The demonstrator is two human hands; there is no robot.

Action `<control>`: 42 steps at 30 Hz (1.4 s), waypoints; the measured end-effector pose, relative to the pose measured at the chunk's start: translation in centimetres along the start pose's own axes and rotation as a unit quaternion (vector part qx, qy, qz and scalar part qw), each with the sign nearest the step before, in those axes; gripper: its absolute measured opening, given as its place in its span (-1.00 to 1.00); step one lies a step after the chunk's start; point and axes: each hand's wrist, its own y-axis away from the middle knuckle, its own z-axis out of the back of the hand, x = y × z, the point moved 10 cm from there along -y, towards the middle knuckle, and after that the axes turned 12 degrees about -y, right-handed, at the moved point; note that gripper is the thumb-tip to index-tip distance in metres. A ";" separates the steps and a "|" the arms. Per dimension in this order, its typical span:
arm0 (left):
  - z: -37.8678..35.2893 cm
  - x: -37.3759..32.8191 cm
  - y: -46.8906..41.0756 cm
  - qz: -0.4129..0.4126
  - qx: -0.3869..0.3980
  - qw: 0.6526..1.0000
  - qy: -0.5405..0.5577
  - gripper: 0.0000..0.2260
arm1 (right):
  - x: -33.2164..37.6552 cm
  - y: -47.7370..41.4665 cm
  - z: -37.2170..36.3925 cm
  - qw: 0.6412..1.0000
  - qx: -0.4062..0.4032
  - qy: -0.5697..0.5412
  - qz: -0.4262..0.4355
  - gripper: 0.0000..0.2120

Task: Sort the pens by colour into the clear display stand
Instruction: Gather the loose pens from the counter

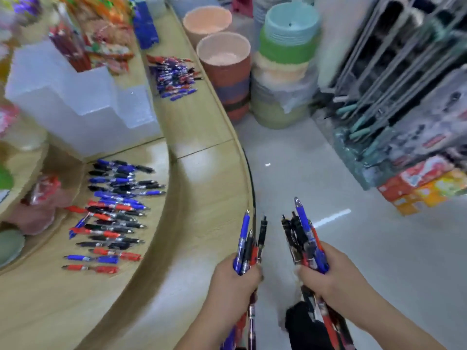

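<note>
Fingers (256, 272) of our left hand (235, 279) and right hand (328, 276) clamped round mixed pens (245, 238), likely gathered for sorting into clear stand (75, 109), ten o'clock.

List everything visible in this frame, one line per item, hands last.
clear display stand: one, frosted clear, stepped, on the counter at left
red pens: a bunch, red, standing in the stand's rear part
near pen pile: many, blue, black and red mixed, on the counter before the stand
far pen pile: many, mixed colours, further along the counter
counter: one, light wood, curved edge
plastic tubs: several stacks, peach, green, teal, on the floor
boxes: a few, orange and red, floor at right
left pen bundle: several, blue, black, red
right pen bundle: several, same colours
left hand: grips the left pen bundle
right hand: grips the right pen bundle
</note>
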 end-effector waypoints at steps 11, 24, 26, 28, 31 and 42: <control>-8.3 -17.6 -9.8 0.005 -0.021 0.997 0.071 -0.86 | 4.8 -8.1 18.0 0.996 -0.055 -0.068 0.002 -0.75; 1.8 -28.0 -27.8 0.022 -0.097 0.983 0.155 -0.80 | 19.3 -32.4 16.4 0.999 0.034 -0.016 0.037 -0.75; 3.8 -30.0 -30.1 0.021 -0.103 0.980 0.172 -0.79 | 22.0 -35.5 15.4 0.997 0.062 -0.014 0.035 -0.77; 5.9 -31.5 -32.1 0.027 -0.111 0.976 0.187 -0.81 | 24.6 -38.6 14.2 0.995 0.091 -0.014 0.035 -0.76; 8.9 -32.9 -35.2 0.036 -0.144 0.967 0.208 -0.83 | 27.7 -43.3 12.3 0.991 0.128 -0.008 0.037 -0.72; 18.8 -33.6 -44.3 0.135 -0.351 0.844 0.383 -0.86 | 37.1 -61.3 2.2 0.929 0.322 0.171 0.057 -0.72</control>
